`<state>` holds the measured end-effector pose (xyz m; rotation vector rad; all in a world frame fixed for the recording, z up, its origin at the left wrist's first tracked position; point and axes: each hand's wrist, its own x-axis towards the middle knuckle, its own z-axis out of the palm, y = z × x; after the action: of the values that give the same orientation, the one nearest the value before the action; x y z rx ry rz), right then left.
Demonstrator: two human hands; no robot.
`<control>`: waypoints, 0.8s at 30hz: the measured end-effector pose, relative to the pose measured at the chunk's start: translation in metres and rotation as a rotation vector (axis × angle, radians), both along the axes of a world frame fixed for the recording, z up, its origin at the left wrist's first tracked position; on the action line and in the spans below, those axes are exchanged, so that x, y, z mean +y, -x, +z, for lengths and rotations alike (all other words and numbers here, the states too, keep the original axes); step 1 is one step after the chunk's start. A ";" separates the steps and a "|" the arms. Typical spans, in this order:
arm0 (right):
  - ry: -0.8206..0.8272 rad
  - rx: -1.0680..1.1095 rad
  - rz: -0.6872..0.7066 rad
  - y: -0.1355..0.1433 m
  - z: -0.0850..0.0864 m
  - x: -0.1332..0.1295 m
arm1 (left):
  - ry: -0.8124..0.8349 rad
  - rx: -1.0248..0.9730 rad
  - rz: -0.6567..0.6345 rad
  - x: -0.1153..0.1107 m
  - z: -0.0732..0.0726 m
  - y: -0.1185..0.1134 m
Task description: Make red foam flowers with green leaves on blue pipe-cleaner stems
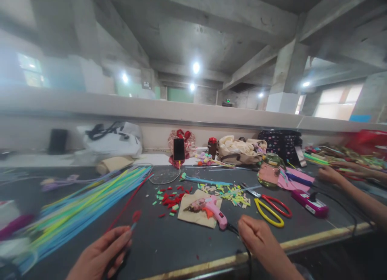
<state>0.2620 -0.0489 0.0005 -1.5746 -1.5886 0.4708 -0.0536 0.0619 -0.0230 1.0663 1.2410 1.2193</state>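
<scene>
My left hand (105,247) is closed in a pinch at the lower left. It holds a short, thin blue pipe cleaner stem with a blurred red tip (137,216). My right hand (255,233) is closed like a fist near the front edge of the table, beside the cord of a pink hot glue gun (216,211). Whatever its fingers may hold is hidden. The glue gun lies on a piece of brown cardboard (193,216), its nozzle pointing left. Small red pieces (172,199) and yellow-green pieces (237,194) lie scattered behind it.
Long coloured pipe cleaners (96,207) cover the left side. Scissors (272,209), a jar (269,171) and a purple power strip (310,203) stand or lie to the right. A phone (179,149) leans at the back. Another person's arms (347,187) reach in at far right.
</scene>
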 end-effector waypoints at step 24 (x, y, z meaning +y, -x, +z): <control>0.007 -0.280 0.037 -0.005 -0.004 -0.001 | -0.003 -0.073 -0.086 -0.013 0.007 -0.002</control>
<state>0.2673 -0.0501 -0.0035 -1.6753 -1.8287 0.2842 -0.0516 0.0489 -0.0156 1.0575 1.1265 1.1844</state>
